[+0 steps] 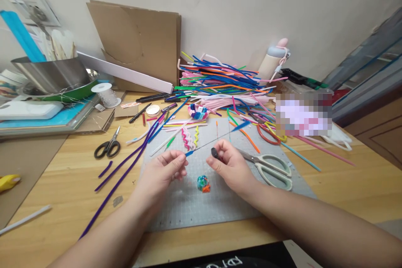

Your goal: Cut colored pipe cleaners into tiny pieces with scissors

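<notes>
My left hand (169, 167) pinches the near end of a blue pipe cleaner (189, 153), whose thin bare middle slants up to the right and ends in a fluffy blue tip. My right hand (228, 165) is closed around a small black cylindrical object (215, 152), just below that thin stretch. Between and below the hands, a small teal coil with an orange piece (203, 183) lies on the grey cutting mat (179, 213). Pink and white spiral pieces (188, 139) rest behind my left hand.
Grey-handled scissors (273, 169) lie right of my right hand, black scissors (108, 146) at the left. Purple pipe cleaners (117, 171) cross the left side. A pipe cleaner pile (226, 83), cardboard (138, 42) and a bottle (271, 65) are at the back.
</notes>
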`<action>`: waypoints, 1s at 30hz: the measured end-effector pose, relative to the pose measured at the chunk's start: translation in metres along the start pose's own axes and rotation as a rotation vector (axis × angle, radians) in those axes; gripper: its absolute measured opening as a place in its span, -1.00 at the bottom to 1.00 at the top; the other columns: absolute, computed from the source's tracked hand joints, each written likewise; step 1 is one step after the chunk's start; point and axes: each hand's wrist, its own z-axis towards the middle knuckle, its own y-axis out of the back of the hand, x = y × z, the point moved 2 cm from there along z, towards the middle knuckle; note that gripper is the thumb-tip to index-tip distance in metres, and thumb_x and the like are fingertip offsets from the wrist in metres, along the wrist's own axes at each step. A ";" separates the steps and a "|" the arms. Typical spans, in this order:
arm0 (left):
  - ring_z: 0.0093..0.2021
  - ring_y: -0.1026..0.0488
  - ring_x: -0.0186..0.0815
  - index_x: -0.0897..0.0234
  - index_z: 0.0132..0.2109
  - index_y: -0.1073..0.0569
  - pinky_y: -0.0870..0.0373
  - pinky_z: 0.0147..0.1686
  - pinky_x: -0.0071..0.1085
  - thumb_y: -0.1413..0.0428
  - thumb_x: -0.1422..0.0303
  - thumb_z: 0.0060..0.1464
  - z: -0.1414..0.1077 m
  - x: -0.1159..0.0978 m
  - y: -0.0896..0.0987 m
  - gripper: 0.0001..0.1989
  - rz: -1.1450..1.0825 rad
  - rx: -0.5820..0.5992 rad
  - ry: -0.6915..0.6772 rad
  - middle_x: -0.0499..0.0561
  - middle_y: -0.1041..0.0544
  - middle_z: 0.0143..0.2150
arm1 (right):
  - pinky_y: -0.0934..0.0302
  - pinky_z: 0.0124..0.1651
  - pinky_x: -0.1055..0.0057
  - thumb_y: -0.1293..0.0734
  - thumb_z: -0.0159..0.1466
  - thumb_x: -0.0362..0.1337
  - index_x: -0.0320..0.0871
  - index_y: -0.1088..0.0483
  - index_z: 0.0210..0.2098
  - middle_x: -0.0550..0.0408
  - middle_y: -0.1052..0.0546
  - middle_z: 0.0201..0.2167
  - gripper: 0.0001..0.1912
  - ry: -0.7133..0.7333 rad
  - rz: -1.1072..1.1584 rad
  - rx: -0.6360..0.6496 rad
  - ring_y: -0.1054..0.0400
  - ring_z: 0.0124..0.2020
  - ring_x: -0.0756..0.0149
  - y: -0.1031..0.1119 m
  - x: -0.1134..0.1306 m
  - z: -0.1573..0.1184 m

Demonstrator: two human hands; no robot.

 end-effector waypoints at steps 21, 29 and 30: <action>-0.53 -0.34 -0.49 0.32 -0.41 -0.44 -0.25 -0.50 -0.56 -0.27 0.24 -0.09 0.001 -0.002 0.002 -0.76 0.131 -0.083 -0.082 -0.09 -0.46 -0.51 | 0.23 -0.65 0.52 -0.41 0.17 -0.22 -0.10 -0.39 -0.34 0.32 -0.14 -0.69 -0.87 0.219 0.384 -0.261 0.04 -0.70 0.57 0.038 0.034 0.011; -0.54 -0.32 -0.48 0.30 -0.29 -0.45 -0.24 -0.49 -0.54 -0.26 0.29 -0.10 -0.004 -0.004 -0.003 -0.77 0.174 -0.017 -0.124 -0.13 -0.44 -0.52 | 0.25 -0.64 0.52 -0.39 0.20 -0.23 -0.10 -0.37 -0.37 0.32 -0.11 -0.69 -0.88 0.203 0.384 -0.239 0.07 -0.70 0.57 0.037 0.034 0.011; -0.54 -0.32 -0.48 0.30 -0.30 -0.46 -0.25 -0.48 -0.53 -0.25 0.29 -0.09 -0.005 -0.004 -0.003 -0.78 0.193 -0.010 -0.123 -0.13 -0.44 -0.52 | 0.25 -0.64 0.51 -0.39 0.20 -0.23 -0.10 -0.36 -0.37 0.32 -0.11 -0.69 -0.88 0.199 0.384 -0.234 0.07 -0.70 0.57 0.037 0.034 0.011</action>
